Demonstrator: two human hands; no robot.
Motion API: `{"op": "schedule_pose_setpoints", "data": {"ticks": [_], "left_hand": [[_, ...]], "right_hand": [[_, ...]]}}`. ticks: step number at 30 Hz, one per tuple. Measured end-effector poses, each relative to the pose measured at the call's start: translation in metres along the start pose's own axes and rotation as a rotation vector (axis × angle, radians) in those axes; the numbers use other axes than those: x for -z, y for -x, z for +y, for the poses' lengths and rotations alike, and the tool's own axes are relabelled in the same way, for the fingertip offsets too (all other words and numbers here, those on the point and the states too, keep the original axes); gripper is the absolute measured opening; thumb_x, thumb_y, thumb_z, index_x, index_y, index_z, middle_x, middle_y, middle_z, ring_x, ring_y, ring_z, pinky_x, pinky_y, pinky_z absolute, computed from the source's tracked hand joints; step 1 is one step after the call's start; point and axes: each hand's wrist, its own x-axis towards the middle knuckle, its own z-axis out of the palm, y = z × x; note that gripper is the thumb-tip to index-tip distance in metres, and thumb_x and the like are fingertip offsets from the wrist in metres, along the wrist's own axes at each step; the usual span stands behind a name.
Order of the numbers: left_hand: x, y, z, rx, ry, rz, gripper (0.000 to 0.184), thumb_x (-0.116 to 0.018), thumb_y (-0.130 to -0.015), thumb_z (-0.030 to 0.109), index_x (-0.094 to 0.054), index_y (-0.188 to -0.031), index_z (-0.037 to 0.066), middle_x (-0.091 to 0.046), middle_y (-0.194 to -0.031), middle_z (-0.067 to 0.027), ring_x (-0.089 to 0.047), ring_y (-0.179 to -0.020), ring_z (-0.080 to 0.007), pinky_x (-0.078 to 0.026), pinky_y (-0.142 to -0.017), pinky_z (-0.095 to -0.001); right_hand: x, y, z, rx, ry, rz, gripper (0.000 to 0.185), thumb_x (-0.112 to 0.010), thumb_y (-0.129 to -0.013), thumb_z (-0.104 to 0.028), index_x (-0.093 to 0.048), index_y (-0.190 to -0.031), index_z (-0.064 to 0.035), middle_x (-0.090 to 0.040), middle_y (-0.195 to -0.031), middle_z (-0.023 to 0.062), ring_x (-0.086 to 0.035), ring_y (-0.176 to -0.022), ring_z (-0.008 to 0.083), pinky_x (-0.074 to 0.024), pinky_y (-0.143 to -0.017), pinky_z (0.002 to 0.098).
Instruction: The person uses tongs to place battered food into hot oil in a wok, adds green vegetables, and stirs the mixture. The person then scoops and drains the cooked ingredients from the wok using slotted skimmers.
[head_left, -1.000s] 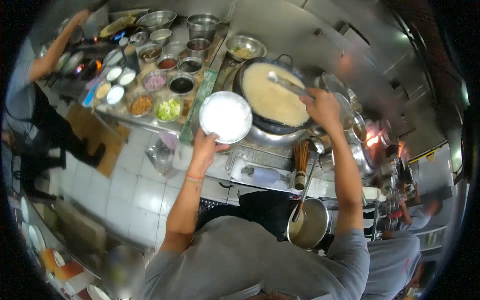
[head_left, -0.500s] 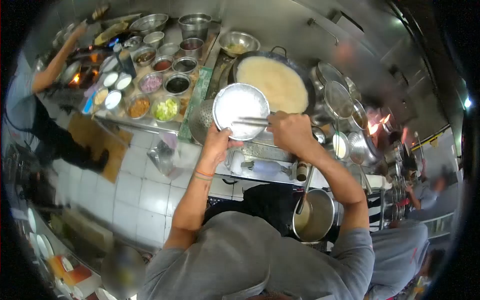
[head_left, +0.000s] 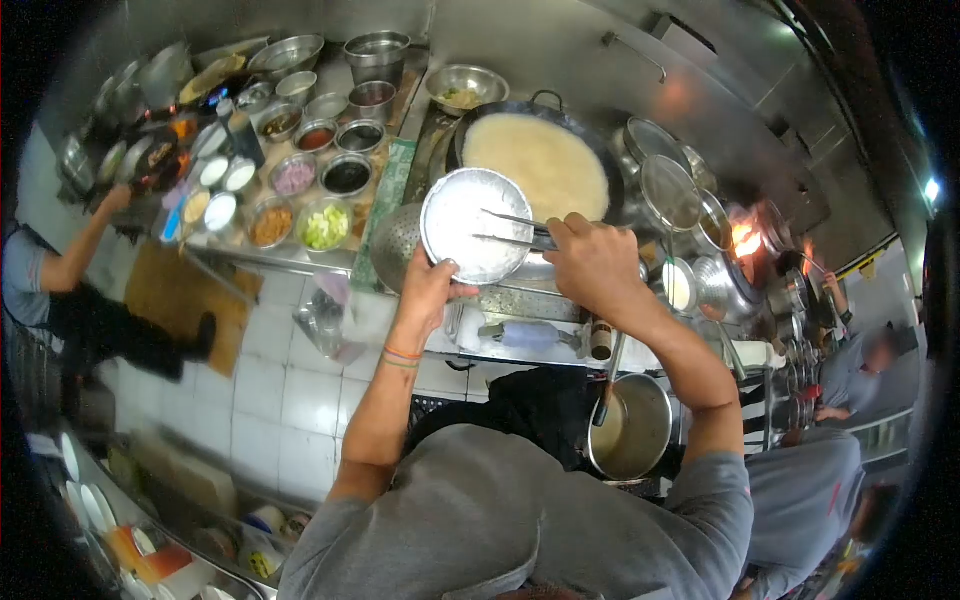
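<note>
My left hand (head_left: pixel 428 292) grips a round metal bowl (head_left: pixel 430 240) by its lower left rim, tilted toward me. White, powdery-looking stuff (head_left: pixel 465 220) coats the inside; a lump in it is hard to make out. In my right hand (head_left: pixel 597 262) is a pair of chopsticks (head_left: pixel 515 242), tips spread apart inside the bowl. Just beyond, a large dark wok (head_left: pixel 616 180) holds pale, foamy yellowish liquid (head_left: pixel 545 165). A perforated metal strainer (head_left: pixel 390 248) sits left of the bowl, partly hidden by it.
Ingredient bowls, including chopped green vegetable (head_left: pixel 325 226), crowd the left counter. Wire strainers (head_left: pixel 670 192) and an open flame (head_left: pixel 747 238) are at the right. A metal pot with liquid (head_left: pixel 628 428) stands by my right elbow. Co-workers (head_left: pixel 60 275) work on both sides.
The chopstick tips have spread wider in the bowl, and my right hand has shifted slightly right. The co-worker at left has lowered an arm toward the pans.
</note>
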Motion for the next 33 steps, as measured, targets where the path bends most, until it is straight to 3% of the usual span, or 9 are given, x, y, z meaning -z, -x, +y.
{"op": "schedule_pose_setpoints", "data": {"ticks": [5, 8, 12, 24, 26, 28, 30, 32, 33], "left_hand": [[-0.006, 0.005, 0.009, -0.029, -0.003, -0.016, 0.046, -0.044, -0.079, -0.003, -0.033, -0.125, -0.003, -0.053, -0.111, -0.0179, -0.062, -0.088, -0.0261, -0.059, -0.057, -0.0327], [-0.003, 0.005, 0.007, -0.042, 0.012, 0.002, 0.047, -0.043, -0.079, -0.004, -0.033, -0.125, -0.003, -0.052, -0.113, -0.0181, -0.061, -0.089, -0.0263, -0.059, -0.057, -0.0329], [0.011, 0.000, 0.002, -0.039, 0.000, 0.075, 0.049, -0.042, -0.079, -0.004, -0.032, -0.127, -0.001, -0.051, -0.116, -0.0179, -0.061, -0.091, -0.0268, -0.059, -0.057, -0.0329], [0.034, -0.019, -0.011, -0.041, 0.034, 0.165, 0.058, -0.039, -0.078, -0.007, -0.026, -0.133, 0.003, -0.046, -0.121, -0.0182, -0.059, -0.096, -0.0296, -0.060, -0.058, -0.0325], [0.035, -0.013, -0.002, -0.033, 0.007, 0.160, 0.060, -0.039, -0.078, -0.007, -0.026, -0.135, 0.004, -0.046, -0.121, -0.0177, -0.059, -0.097, -0.0288, -0.060, -0.058, -0.0320], [0.034, -0.017, -0.004, -0.054, 0.013, 0.171, 0.061, -0.039, -0.077, -0.007, -0.025, -0.135, 0.005, -0.046, -0.122, -0.0174, -0.059, -0.097, -0.0284, -0.060, -0.058, -0.0321], [0.024, -0.022, -0.008, -0.071, 0.012, 0.143, 0.062, -0.039, -0.077, -0.007, -0.025, -0.136, 0.005, -0.046, -0.122, -0.0170, -0.059, -0.097, -0.0281, -0.060, -0.058, -0.0321], [0.010, -0.028, -0.010, -0.194, 0.020, 0.085, 0.063, -0.039, -0.077, -0.008, -0.023, -0.137, 0.005, -0.046, -0.122, -0.0167, -0.058, -0.097, -0.0284, -0.059, -0.058, -0.0327], [0.000, -0.025, -0.007, -0.188, 0.057, 0.109, 0.060, -0.037, -0.078, -0.008, -0.025, -0.135, 0.005, -0.046, -0.121, -0.0175, -0.059, -0.096, -0.0287, -0.060, -0.059, -0.0334]], "right_hand": [[-0.021, 0.002, -0.003, 0.011, 0.029, -0.012, 0.020, -0.069, -0.069, -0.020, -0.059, -0.079, -0.0066, -0.058, -0.072, 0.0061, -0.063, -0.059, 0.0264, -0.0466, -0.047, 0.0387], [-0.020, -0.005, -0.002, 0.011, 0.036, -0.063, 0.015, -0.065, -0.072, -0.017, -0.060, -0.078, -0.0040, -0.061, -0.074, 0.0103, -0.063, -0.060, 0.0270, -0.0488, -0.049, 0.0389], [-0.002, -0.015, 0.007, 0.016, 0.021, 0.045, 0.014, -0.063, -0.075, -0.019, -0.061, -0.078, -0.0059, -0.062, -0.073, 0.0099, -0.063, -0.059, 0.0274, -0.0487, -0.049, 0.0393], [-0.078, -0.067, 0.121, -0.473, 0.154, 0.059, 0.022, -0.066, -0.073, -0.025, -0.066, -0.082, -0.0052, -0.065, -0.085, 0.0165, -0.064, -0.074, 0.0360, -0.0506, -0.065, 0.0438], [-0.032, -0.063, 0.085, -0.504, 0.076, 0.045, 0.025, -0.065, -0.075, -0.028, -0.066, -0.084, -0.0053, -0.065, -0.085, 0.0173, -0.064, -0.077, 0.0362, -0.0505, -0.067, 0.0439], [-0.004, -0.050, 0.055, -0.362, -0.076, -0.040, 0.025, -0.061, -0.078, -0.029, -0.066, -0.084, -0.0056, -0.066, -0.087, 0.0167, -0.065, -0.076, 0.0331, -0.0509, -0.069, 0.0431], [-0.005, -0.032, 0.032, -0.177, -0.067, -0.124, 0.021, -0.059, -0.081, -0.026, -0.066, -0.086, -0.0071, -0.065, -0.088, 0.0155, -0.066, -0.072, 0.0311, -0.0517, -0.066, 0.0430], [-0.013, -0.024, -0.001, -0.179, 0.106, -0.336, 0.019, -0.064, -0.077, -0.023, -0.066, -0.089, -0.0080, -0.064, -0.080, 0.0128, -0.064, -0.072, 0.0345, -0.0495, -0.064, 0.0459], [-0.031, -0.018, -0.006, -0.193, 0.101, -0.278, 0.017, -0.063, -0.077, -0.023, -0.064, -0.086, -0.0077, -0.063, -0.078, 0.0119, -0.064, -0.070, 0.0337, -0.0496, -0.062, 0.0460]]}}
